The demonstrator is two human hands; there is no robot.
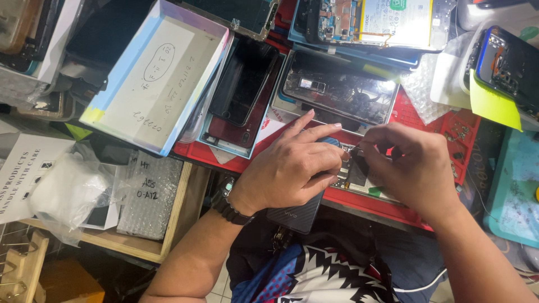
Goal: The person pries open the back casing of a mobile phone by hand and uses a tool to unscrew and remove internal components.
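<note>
Fine work is in hand on an opened phone (355,175) lying on the red mat (449,132) at the bench's near edge. The left hand (292,165) presses flat on it, fingers apart; the right hand (412,165) is pinched on a thin tool, calling next for a steady, small touch.

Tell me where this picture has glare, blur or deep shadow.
Head view: glare spots on the glossy phone back panel above the hands; the left hand and right hand are evenly lit and fairly sharp; the opened phone between them is mostly hidden; the space under the wooden tray falls into deep shadow; the edges look slightly stretched.
</note>
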